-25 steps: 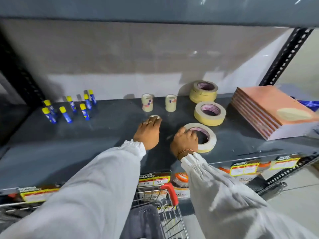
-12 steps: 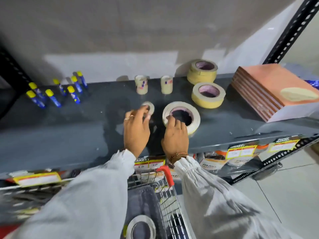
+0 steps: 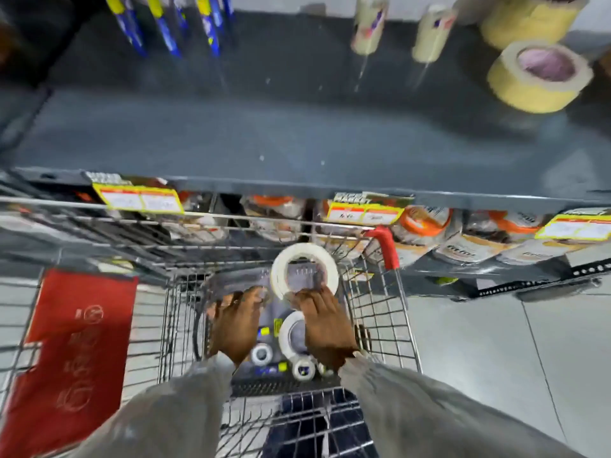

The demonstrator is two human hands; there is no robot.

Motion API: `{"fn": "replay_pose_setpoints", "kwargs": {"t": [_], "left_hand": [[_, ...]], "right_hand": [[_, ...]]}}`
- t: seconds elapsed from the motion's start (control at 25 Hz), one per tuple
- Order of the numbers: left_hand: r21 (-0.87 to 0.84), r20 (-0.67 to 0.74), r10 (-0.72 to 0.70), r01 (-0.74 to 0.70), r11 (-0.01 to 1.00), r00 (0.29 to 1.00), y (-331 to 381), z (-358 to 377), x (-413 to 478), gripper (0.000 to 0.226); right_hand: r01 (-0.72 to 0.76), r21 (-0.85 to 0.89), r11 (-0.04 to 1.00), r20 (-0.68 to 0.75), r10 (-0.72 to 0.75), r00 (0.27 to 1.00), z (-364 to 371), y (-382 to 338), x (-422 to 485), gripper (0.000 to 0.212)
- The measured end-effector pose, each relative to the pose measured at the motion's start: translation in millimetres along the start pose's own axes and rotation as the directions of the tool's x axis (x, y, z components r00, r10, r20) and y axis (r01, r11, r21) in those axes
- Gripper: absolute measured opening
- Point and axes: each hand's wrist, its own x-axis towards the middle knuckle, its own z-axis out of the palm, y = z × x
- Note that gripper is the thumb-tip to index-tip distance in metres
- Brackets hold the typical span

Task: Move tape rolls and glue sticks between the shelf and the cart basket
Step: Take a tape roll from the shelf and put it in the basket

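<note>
Both hands are down inside the wire cart basket (image 3: 380,312). My right hand (image 3: 325,328) grips a large white tape roll (image 3: 304,252) by its near rim and holds it tilted above the basket floor. My left hand (image 3: 236,322) is curled, palm down, beside it; the small tape roll it took is hidden under the fingers. Another white roll (image 3: 287,328), two small rolls (image 3: 263,353) (image 3: 304,368) and blue-yellow glue sticks (image 3: 264,332) lie in the basket. On the grey shelf (image 3: 297,143) stand several glue sticks (image 3: 165,24), two small rolls (image 3: 367,28) and yellow rolls (image 3: 539,74).
The cart's red handle end (image 3: 385,247) sits just right of the held roll, against the shelf's front edge. A red panel (image 3: 72,352) hangs on the cart at left. Packaged goods (image 3: 426,223) and yellow price tags (image 3: 139,200) fill the level below the shelf. Tiled floor lies at right.
Both hands left the shelf and dropped into the cart basket, the right carrying the large tape roll, the left with the small roll. The view tilted down sharply.
</note>
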Motion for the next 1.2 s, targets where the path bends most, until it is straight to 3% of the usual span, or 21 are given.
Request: {"fn": "replay_pose_setpoints", "kwargs": {"t": [0.08,0.12,0.2,0.28,0.36,0.44,0.48,0.6,0.68,0.76,0.84,0.92,0.96,1.04,1.08,1.12,1.16,1.2], "left_hand": [[0.032,0.128,-0.173,0.170,0.985,0.977,-20,28,0,0.034],[0.056,0.151,-0.183,0.176,0.983,0.972,-27,45,2,0.036],[0.077,0.115,-0.079,0.070,0.995,0.990,-32,69,8,0.036],[0.014,0.103,-0.097,0.096,0.995,0.990,-40,79,18,0.035],[0.009,0.113,-0.135,0.135,0.991,0.984,-58,84,24,0.034],[0.077,0.113,-0.137,0.129,0.989,0.984,-85,93,23,0.033],[0.175,0.156,-0.168,0.140,0.975,0.973,-95,94,18,0.034],[0.265,0.250,-0.233,0.165,0.950,0.940,-114,100,5,0.033],[0.304,0.304,-0.165,0.069,0.950,0.938,-115,106,5,0.017],[0.322,0.328,-0.062,-0.050,0.945,0.943,-112,108,7,0.012],[0.322,0.336,-0.021,-0.093,0.942,0.942,-110,109,8,0.011],[0.309,0.324,-0.114,0.008,0.951,0.939,-111,107,5,0.025],[0.275,0.298,-0.155,0.071,0.959,0.942,-112,103,-1,0.032],[0.224,0.255,-0.227,0.170,0.960,0.940,-111,87,-12,0.040],[0.193,0.223,-0.223,0.181,0.964,0.949,-107,75,-17,0.043],[0.145,0.174,-0.206,0.182,0.973,0.963,-102,63,-20,0.042],[0.073,0.107,-0.193,0.186,0.980,0.975,-97,50,-21,0.037],[-0.021,0.021,-0.204,0.204,0.979,0.979,-88,34,-23,0.030]], "right_hand": [[-0.068,-0.028,0.997,0.307,0.074,0.949,24,5,-3,0.042],[-0.086,-0.061,0.994,0.423,0.104,0.900,42,10,-4,0.047],[-0.132,-0.149,0.980,0.520,0.191,0.833,67,22,-3,0.052],[-0.156,-0.172,0.973,0.512,0.223,0.830,84,26,-4,0.047],[-0.051,-0.122,0.991,0.458,0.102,0.883,101,21,-10,0.030],[0.097,-0.140,0.985,0.553,-0.003,0.833,116,4,-22,0.011],[0.160,-0.141,0.977,0.589,-0.047,0.807,128,-3,-30,0.012],[0.035,-0.107,0.994,0.705,0.051,0.708,160,-14,-42,0.018],[0.044,-0.207,0.977,0.704,0.118,0.700,174,-13,-45,0.020],[0.043,-0.170,0.985,0.732,0.097,0.674,177,-13,-46,0.024],[0.049,-0.133,0.990,0.661,0.052,0.749,170,-14,-43,0.012],[0.065,-0.098,0.993,0.662,0.016,0.749,153,-18,-39,0.006],[0.124,-0.094,0.988,0.607,-0.041,0.793,145,-20,-37,0.007],[0.145,-0.080,0.986,0.631,-0.063,0.773,126,-25,-26,0.008],[0.060,-0.037,0.998,0.712,-0.016,0.702,114,-33,-20,0.014],[-0.033,0.057,0.998,0.664,-0.013,0.748,97,-41,-13,0.017],[-0.240,0.213,0.947,0.644,0.049,0.763,78,-52,-4,0.024],[-0.315,0.291,0.903,0.573,0.099,0.814,68,-56,-2,0.037]]}}
